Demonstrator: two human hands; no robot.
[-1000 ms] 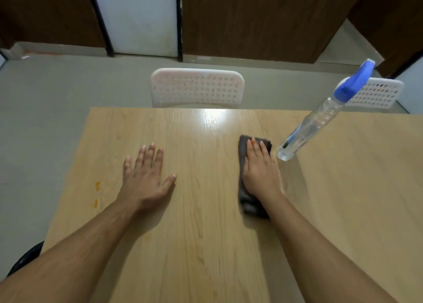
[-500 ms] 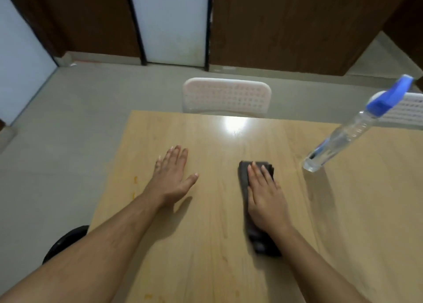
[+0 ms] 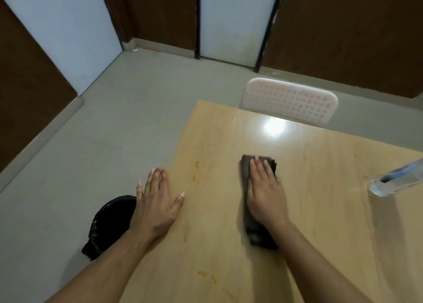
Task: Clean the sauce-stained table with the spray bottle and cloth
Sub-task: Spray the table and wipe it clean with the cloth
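R hand lies flat on dark folded cloth mid-desk, fingers straight, pressing it. L hand flat at desk's left edge, fingers released, holding nothing. Orange sauce spots btwn the hands, more near front. Spray bottle at right, tilted, partly cut off.

Light wooden table; dark cloth lying flat; spray bottle at right edge; orange sauce stains near left edge.

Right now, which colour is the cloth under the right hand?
Dark grey, nearly black; the cloth shows in the head view.
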